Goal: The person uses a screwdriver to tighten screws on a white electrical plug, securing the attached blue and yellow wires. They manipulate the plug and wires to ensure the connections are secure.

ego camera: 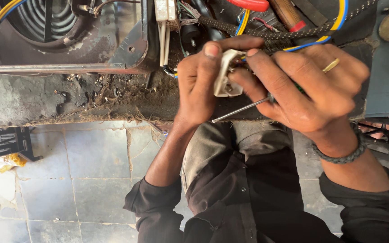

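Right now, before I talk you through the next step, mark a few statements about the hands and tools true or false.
1. The left hand holds a white connector. True.
2. The right hand is empty. False: it grips a screwdriver, with the shaft pointing down and to the left.
3. A gold ring sits on the right hand. True.
4. The braided bracelet is on the left wrist. False: it is on the right wrist.

Crumpled yellow wrapper (6, 163) on tiled floor beside black stand (5, 143).
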